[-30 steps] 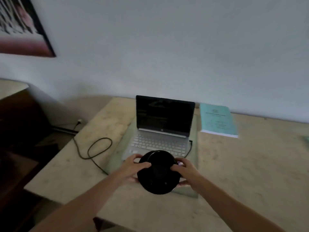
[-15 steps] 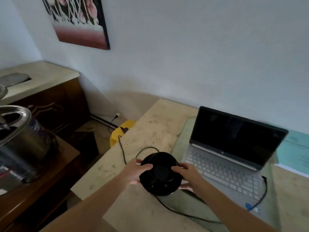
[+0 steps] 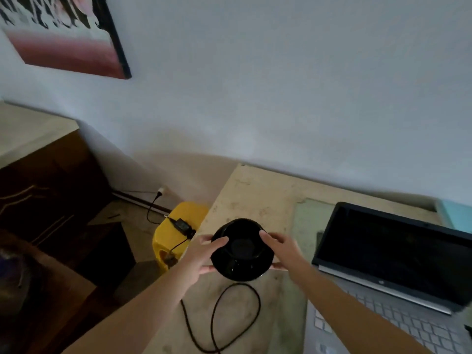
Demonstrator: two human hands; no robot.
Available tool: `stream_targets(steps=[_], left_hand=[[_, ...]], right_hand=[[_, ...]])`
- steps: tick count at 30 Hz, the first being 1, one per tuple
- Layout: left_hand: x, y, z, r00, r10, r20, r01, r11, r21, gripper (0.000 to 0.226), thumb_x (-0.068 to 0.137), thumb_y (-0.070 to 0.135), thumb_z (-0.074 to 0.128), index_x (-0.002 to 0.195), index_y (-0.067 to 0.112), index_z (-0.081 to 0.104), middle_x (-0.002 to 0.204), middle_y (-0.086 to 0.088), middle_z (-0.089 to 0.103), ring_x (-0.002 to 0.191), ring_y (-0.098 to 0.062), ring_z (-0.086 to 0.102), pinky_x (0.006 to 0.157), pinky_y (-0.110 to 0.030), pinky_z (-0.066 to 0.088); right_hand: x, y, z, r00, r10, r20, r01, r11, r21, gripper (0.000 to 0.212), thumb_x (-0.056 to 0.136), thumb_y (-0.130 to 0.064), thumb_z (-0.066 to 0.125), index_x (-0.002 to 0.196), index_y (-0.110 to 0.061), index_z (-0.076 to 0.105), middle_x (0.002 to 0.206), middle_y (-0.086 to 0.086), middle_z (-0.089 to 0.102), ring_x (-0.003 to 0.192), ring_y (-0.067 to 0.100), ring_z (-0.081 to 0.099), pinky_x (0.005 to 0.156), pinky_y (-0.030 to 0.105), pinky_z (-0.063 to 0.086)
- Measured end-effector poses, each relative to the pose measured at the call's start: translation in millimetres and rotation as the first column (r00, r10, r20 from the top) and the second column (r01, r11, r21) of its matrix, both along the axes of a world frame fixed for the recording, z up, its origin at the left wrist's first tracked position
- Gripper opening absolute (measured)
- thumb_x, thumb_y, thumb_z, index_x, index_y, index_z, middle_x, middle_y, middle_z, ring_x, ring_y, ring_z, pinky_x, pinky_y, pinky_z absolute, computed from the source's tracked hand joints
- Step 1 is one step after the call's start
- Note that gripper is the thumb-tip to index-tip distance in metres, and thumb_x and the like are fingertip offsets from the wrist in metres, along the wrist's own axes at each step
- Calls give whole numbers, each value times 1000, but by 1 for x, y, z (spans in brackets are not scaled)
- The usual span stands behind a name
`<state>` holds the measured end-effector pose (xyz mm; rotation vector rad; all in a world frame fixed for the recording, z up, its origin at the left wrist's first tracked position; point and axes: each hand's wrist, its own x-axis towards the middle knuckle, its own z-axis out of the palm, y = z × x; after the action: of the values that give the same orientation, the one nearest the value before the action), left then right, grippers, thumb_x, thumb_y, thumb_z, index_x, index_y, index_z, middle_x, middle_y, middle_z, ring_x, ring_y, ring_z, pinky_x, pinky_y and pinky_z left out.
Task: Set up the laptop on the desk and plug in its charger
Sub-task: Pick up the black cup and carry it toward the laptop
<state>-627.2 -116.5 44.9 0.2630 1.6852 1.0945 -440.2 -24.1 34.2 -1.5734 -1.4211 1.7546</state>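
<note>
A silver laptop [image 3: 390, 256] stands open with a dark screen at the right of the stone desk [image 3: 258, 200]. Its black charger cable [image 3: 229, 315] loops across the desk's left part and runs down to a black power brick [image 3: 182, 225] lying on a yellow stool [image 3: 178, 223]. A thinner lead goes on to a white wall plug [image 3: 161, 191] near the floor. Between both hands I hold a round black object [image 3: 241, 249] above the desk's left side. My left hand [image 3: 201, 254] grips its left rim and my right hand [image 3: 281, 249] grips its right rim.
A dark wooden cabinet [image 3: 51, 187] with a pale top stands at the left, with a lower wooden surface in front of it. A framed picture [image 3: 66, 34] hangs on the wall above. A light blue booklet [image 3: 457, 213] lies behind the laptop at the far right.
My view has swung further left and up. The black object, still held in both hands, has moved left off the laptop and now sits over the desk's left part above the cable loop.
</note>
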Motion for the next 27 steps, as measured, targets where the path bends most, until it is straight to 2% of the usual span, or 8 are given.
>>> stream_targets(steps=[3,8,10,12,16,19,23,27], left_hand=[[-26,58,-1,997,-74,27,73,997,37,62,76,27,77,130,15,49,137,-11,49,120,-33,52,91,-49,51],[-57,145,-7,985,-171,28,169,983,69,54,76,28,77,123,15,53,129,-12,54,108,-31,57,79,-45,55],[-69,177,-12,983,-182,14,181,981,72,50,75,28,77,117,14,55,125,-12,57,99,-27,58,65,-38,56],[-82,208,-22,983,-186,5,185,981,65,49,73,29,78,114,17,54,124,-12,57,101,-26,57,60,-33,55],[-106,264,-46,984,-176,22,174,982,80,49,72,30,79,114,19,55,123,-11,58,96,-22,59,61,-33,54],[-120,299,-60,982,-186,-30,188,974,124,56,73,33,78,120,16,56,119,-9,60,87,-16,61,65,-34,55],[-125,329,-72,982,-173,-79,183,970,157,58,74,36,77,123,13,56,116,-7,62,94,-21,64,76,-38,58],[-124,344,-81,991,-117,-58,125,976,180,55,75,33,76,122,12,58,115,-7,65,94,-21,64,71,-34,56]], right_hand=[[-22,37,-1,993,-119,-5,119,992,47,43,80,-51,66,109,-19,66,106,2,67,81,12,63,50,23,51],[-53,104,-5,966,-256,-28,256,966,16,43,82,-51,64,114,-22,64,108,1,67,84,10,63,53,23,50],[-66,130,-11,958,-281,-53,282,959,14,33,84,-48,64,105,-23,68,104,1,68,84,11,63,55,26,53],[-78,155,-18,950,-299,-91,301,953,12,19,85,-44,64,86,-26,70,92,-1,69,79,9,63,57,30,58],[-100,209,-36,951,-292,-103,293,956,-7,17,87,-42,63,80,-28,68,87,-5,68,79,8,62,68,36,60],[-114,243,-48,946,-305,-110,307,952,9,17,87,-42,63,79,-28,69,85,-8,68,79,5,62,58,28,57],[-125,274,-60,943,-311,-117,316,949,22,16,87,-45,62,85,-31,68,86,-12,68,77,1,61,54,24,49],[-127,294,-66,949,-302,-88,306,951,46,14,83,-48,65,80,-34,66,84,-14,66,76,1,59,55,25,49]])
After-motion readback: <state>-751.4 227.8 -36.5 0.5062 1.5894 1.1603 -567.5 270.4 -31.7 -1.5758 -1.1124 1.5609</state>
